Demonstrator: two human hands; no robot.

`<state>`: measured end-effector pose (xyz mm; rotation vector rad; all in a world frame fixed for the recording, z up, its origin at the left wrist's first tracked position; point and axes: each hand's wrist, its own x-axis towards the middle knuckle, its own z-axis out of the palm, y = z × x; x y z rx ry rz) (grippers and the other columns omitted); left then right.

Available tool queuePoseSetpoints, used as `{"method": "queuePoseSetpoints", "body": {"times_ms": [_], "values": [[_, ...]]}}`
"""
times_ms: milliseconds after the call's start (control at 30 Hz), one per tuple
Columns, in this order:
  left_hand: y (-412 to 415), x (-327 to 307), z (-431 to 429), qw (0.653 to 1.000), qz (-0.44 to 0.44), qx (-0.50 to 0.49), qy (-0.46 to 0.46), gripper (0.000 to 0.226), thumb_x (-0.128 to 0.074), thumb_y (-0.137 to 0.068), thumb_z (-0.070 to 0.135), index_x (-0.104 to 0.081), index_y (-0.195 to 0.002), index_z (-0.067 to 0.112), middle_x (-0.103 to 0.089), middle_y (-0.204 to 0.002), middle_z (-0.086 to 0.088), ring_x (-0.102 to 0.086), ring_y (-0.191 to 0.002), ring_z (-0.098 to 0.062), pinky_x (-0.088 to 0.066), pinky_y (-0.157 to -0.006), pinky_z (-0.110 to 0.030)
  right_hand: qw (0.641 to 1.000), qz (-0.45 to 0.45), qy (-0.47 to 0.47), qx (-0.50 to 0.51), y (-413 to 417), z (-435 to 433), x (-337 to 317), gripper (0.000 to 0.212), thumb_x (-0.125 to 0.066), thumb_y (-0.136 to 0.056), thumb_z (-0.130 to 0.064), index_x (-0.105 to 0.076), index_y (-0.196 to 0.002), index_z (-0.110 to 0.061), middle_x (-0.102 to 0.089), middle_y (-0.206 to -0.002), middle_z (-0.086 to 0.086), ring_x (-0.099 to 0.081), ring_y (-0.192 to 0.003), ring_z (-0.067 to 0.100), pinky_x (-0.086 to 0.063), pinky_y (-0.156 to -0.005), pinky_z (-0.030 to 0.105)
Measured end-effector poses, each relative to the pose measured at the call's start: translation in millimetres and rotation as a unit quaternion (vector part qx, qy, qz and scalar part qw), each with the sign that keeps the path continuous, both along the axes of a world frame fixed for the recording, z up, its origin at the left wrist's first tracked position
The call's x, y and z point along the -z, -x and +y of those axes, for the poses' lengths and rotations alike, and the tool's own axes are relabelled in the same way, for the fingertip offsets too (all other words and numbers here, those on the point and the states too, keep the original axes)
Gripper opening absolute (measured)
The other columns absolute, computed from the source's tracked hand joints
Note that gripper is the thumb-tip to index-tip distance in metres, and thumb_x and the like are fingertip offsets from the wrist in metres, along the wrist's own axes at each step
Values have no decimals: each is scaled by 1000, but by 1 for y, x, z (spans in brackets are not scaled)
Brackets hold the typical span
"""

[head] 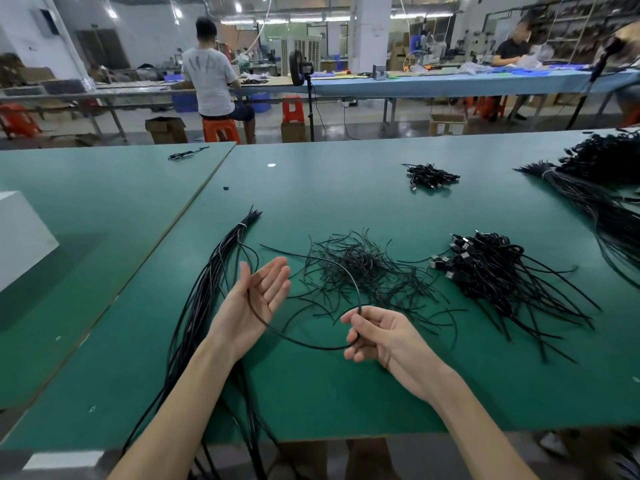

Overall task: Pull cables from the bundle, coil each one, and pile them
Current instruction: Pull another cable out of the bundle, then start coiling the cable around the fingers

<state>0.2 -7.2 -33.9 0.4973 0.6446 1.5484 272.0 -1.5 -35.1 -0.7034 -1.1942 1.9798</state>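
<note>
Right hand [377,336] pinching black cable [311,347], left hand [258,292] open, bundle [204,289] alongside

Green table [346,393] in a workshop with a glossy grey floor [363,121], a white pillar [370,32], bright ceiling lights [238,7], a long blue table [467,85] behind, orange stools [221,130], cardboard boxes [166,130] and shelving [568,26] at far right

Matt green table [346,393]; smooth, slightly glossy black cable [304,342].

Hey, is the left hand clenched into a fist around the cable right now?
No, the left hand is open with its fingers straight, and the cable merely runs across its palm.
</note>
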Motion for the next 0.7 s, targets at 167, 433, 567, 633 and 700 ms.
{"method": "queuePoseSetpoints", "body": {"times_ms": [167, 433, 567, 633, 700], "values": [[2, -2, -2, 999, -15, 41, -17, 69, -33, -108, 52, -64, -133, -4, -61, -142, -16, -66, -124, -18, -59, -91, -28, 1000, 12, -4, 28, 1, 1, 2, 26, -65, -97, -12, -65, -114, 9, -65, -85, 16, -70, -71, 27, -59, -61, 25], [1, -8, -4, 997, -61, 25, -43, 60, -30, -112, 44, -59, -140, 0, -52, -152, -14, -50, -141, -27, -53, -103, -38, 995, -6, -15, 99, 1, 3, 7, 52, -75, -91, -16, -55, -138, -8, -71, -103, 13, -66, -73, 21, -55, -59, 24], [-4, -14, -4, 995, -67, 28, -69, 64, -29, -109, 51, -62, -140, 5, -54, -151, -10, -52, -140, -25, -54, -102, -36, 970, -61, -91, 217, 2, 3, 10, 91, -84, -75, -36, -39, -154, -30, -55, -137, -1, -71, -89, 17, -53, -97, 40], [-9, -19, -5, 994, -63, 46, -79, 65, -28, -109, 52, -61, -141, 6, -53, -152, -12, -51, -141, -25, -52, -104, -36, 965, -97, -147, 196, 2, 1, 10, 75, -86, -77, -43, -53, -144, -41, -35, -151, -15, -65, -116, 5, -49, -109, 36], [-15, -27, -5, 993, -55, 61, -88, 66, -28, -108, 54, -59, -143, 7, -51, -153, -13, -49, -142, -25, -51, -106, -37, 958, -131, -206, 149, 4, -1, 7, 56, -85, -79, -47, -64, -131, -47, -25, -155, -32, -43, -137, -7, -40, -118, 34]]}}
